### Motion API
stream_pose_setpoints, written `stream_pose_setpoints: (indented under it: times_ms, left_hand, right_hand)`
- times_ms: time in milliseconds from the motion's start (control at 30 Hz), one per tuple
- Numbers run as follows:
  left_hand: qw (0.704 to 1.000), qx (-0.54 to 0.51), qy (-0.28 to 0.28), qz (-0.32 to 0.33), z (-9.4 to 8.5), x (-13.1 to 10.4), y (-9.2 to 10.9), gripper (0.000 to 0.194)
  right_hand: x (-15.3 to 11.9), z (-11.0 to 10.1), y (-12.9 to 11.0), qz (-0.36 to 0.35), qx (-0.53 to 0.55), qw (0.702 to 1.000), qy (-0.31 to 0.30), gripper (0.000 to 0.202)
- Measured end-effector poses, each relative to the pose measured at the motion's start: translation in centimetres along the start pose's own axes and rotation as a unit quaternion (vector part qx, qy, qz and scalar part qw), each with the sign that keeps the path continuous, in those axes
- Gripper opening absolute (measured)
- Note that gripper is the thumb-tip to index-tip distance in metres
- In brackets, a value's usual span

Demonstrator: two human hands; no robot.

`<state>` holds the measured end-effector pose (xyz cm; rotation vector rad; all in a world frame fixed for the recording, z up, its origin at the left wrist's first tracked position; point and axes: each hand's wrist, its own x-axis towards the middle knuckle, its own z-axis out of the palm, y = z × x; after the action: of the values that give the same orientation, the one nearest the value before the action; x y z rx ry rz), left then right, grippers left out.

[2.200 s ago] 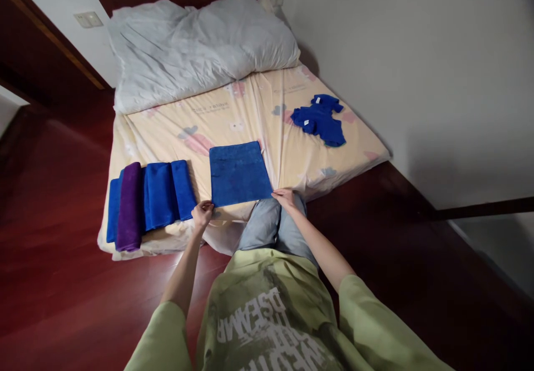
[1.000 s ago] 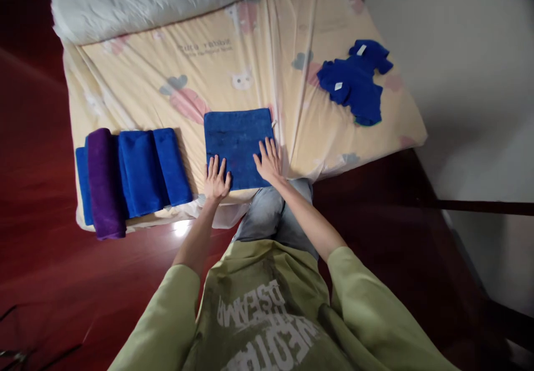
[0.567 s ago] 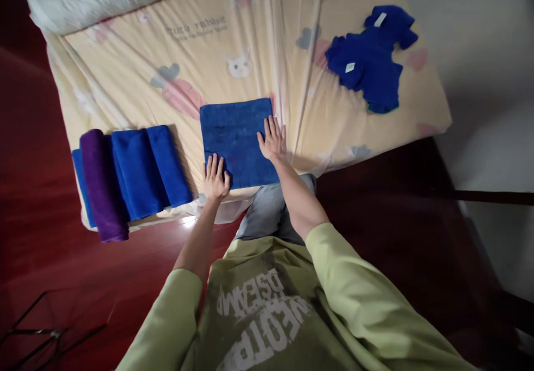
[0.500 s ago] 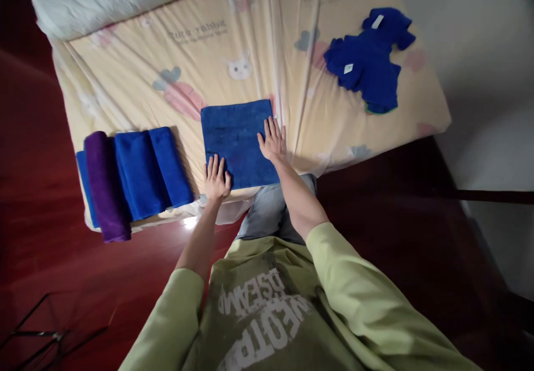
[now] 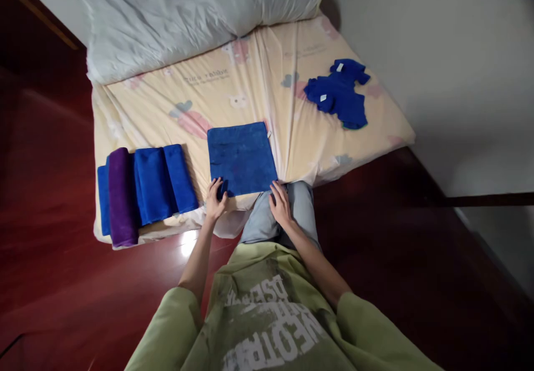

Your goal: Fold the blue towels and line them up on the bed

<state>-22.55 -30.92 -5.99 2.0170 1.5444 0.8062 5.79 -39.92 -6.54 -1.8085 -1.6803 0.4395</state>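
Both hands at near edge of flat blue towel [image 5: 242,158] on bed [image 5: 292,132]: left hand [image 5: 216,199] pinching its near-left corner, right hand [image 5: 281,204] fingers spread at near-right corner.

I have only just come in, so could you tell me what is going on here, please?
A person in a green shirt kneels at the edge of a mattress. Both hands sit at the near edge of a flat, folded blue towel: the left hand at its near left corner, the right hand at its near right corner. Folded blue and purple towels lie to the left, and a crumpled blue pile lies far right.
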Motion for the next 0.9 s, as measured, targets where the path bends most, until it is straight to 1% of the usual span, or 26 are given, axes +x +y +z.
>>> stream_pose_setpoints:
  times_ms: [67, 100, 200, 267, 367, 467, 567, 667, 800, 900]
  left_hand:
    - [1.000, 0.010, -0.028, 0.004, -0.2, -1.2, 0.1, 0.047]
    - [0.999, 0.013, -0.033, 0.007, -0.3, -1.6, 0.1, 0.047]
    - [1.000, 0.005, -0.010, 0.010, -0.1, -2.1, 0.0, 0.044]
    - [1.000, -0.005, 0.008, 0.021, 0.0, -1.9, -0.4, 0.039]
    - [0.998, -0.009, 0.013, 0.058, 0.2, -1.3, -1.2, 0.036]
    - [0.996, -0.001, 0.011, 0.084, 0.0, -0.8, -2.0, 0.045]
    - [0.996, -0.007, 0.011, 0.093, -0.2, -0.1, -2.5, 0.052]
    - [0.996, -0.021, 0.033, 0.080, -0.4, 0.5, -2.7, 0.054]
    - [0.994, -0.033, 0.094, 0.044, -0.4, 0.7, -2.9, 0.052]
    - [0.993, -0.039, 0.107, 0.032, -0.5, 1.0, -2.9, 0.050]
  right_hand:
    - [0.3, 0.2, -0.2, 0.002, 0.003, 1.000, 0.014, 0.051]
    - [0.8, 0.3, -0.3, -0.001, 0.002, 1.000, 0.022, 0.051]
    - [2.3, 0.5, -0.6, -0.013, -0.007, 0.999, 0.045, 0.050]
    - [2.9, 0.8, -0.7, -0.009, -0.018, 0.999, 0.048, 0.049]
    - [3.2, 1.2, -0.6, 0.002, -0.029, 0.999, 0.044, 0.048]
    - [3.1, 1.4, -0.2, 0.000, -0.012, 0.999, 0.052, 0.048]
    - [3.1, 1.3, 0.4, 0.014, 0.018, 0.997, 0.069, 0.054]
    - [3.5, 0.8, 1.0, 0.012, 0.029, 0.998, 0.061, 0.058]
    - [4.7, 0.2, 2.0, -0.016, 0.062, 0.996, 0.058, 0.060]
    - [6.1, -0.1, 2.8, -0.018, 0.097, 0.993, 0.058, 0.064]
